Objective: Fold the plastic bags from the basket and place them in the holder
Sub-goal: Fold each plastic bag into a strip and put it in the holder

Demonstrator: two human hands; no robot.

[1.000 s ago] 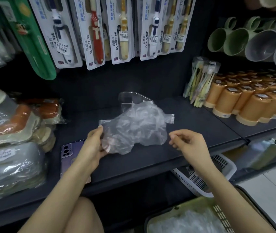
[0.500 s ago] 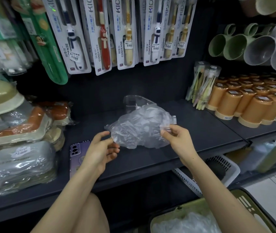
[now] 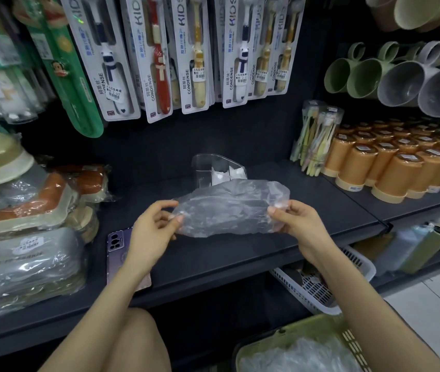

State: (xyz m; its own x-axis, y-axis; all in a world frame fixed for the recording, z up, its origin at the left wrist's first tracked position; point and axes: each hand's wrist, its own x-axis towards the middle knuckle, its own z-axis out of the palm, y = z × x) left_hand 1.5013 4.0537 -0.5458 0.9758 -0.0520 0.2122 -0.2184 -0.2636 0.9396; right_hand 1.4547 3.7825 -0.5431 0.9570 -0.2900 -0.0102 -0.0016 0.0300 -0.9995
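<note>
my left hand and right hand each pinch an end of the bag at frame centre, stretching it flat to fold; holder waits just behind, basket lower right.

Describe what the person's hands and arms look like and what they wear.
The left hand and right hand wear no gloves, and no ring, watch or bracelet shows. No sleeve shows anywhere up to the frame's edge.
</note>
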